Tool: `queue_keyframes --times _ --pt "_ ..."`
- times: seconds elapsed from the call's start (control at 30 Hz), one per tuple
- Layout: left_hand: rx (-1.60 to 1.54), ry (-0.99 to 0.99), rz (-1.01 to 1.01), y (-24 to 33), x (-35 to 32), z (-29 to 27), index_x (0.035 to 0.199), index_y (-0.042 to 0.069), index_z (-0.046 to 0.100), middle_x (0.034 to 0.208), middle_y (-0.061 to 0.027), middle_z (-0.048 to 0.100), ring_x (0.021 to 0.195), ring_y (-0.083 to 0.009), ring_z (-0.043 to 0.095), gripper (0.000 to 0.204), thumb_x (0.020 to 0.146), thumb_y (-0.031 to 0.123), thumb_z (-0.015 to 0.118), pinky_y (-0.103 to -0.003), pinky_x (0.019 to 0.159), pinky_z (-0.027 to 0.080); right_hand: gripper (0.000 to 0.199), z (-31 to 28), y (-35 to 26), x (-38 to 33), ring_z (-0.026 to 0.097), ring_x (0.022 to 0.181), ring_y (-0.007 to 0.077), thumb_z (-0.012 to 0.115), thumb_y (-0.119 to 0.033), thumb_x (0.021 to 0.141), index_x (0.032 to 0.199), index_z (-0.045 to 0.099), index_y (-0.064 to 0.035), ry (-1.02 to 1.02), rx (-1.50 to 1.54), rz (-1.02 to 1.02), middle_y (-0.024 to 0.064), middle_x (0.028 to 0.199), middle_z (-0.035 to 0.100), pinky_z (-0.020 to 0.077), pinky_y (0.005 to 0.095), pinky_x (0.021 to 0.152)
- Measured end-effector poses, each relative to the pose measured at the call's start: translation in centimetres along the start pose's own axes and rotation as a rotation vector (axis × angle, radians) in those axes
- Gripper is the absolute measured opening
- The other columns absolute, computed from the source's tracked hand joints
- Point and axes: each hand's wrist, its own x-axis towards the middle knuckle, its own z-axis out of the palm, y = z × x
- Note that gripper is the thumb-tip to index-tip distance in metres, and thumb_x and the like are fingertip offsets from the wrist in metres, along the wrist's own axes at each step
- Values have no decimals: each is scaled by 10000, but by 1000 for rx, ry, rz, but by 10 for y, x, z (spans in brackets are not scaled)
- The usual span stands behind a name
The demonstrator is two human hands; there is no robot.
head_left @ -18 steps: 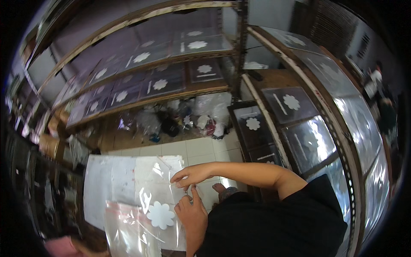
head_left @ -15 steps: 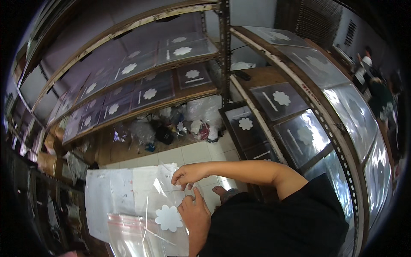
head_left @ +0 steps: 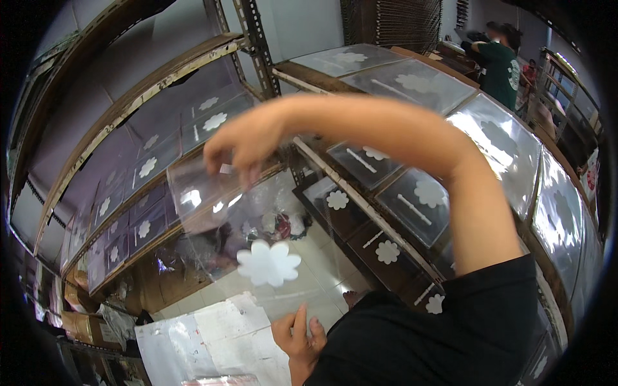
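Overhead, we pinch the top edge of a clear plastic bag (head_left: 257, 238) in our right hand (head_left: 241, 138), letting its white flower cutout (head_left: 268, 263) hang visible, while our left hand (head_left: 297, 336) steadies the bottom with loosely curled fingers.

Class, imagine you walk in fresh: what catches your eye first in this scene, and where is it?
First, the clear plastic bag held up at centre, a white flower-shaped cutout inside it. The right hand pinches its top edge and the left hand holds its bottom. Around them, shelves carry rows of similar flower sheets.
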Motion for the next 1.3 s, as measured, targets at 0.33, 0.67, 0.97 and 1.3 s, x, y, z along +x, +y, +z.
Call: queue_keyframes --times 0.33,0.67,0.97,1.3 --pt "-23 -213 -202 -54 -6 72 1045 -6 687 894 -167 588 806 -317 579 229 823 47 671 -403 692 473 340 -195 72 -271 686 872 198 567 -135 913 1243 558 -51 657 -133 584 104 1087 652 566 312 755" --pt "-72 -451 -169 -78 -7 150 1007 46 710 902 -102 640 845 -289 627 210 807 107 726 -407 760 498 247 -186 195 -428 682 850 206 538 22 798 1032 579 -46 890 44 1016 91 979 635 518 306 601" --pt "-55 -572 -295 -86 -30 174 1000 60 722 884 -118 648 814 -314 636 192 823 133 714 -426 735 510 322 -174 255 -457 686 875 218 496 74 767 1057 560 -50 956 110 1185 87 1009 596 547 343 662" --pt "-90 -626 -393 -92 -47 192 989 50 731 884 -134 656 830 -338 643 182 851 160 685 -436 767 516 231 -186 284 -472 687 762 174 537 47 829 1032 556 -62 953 -7 1174 65 902 599 504 284 556"
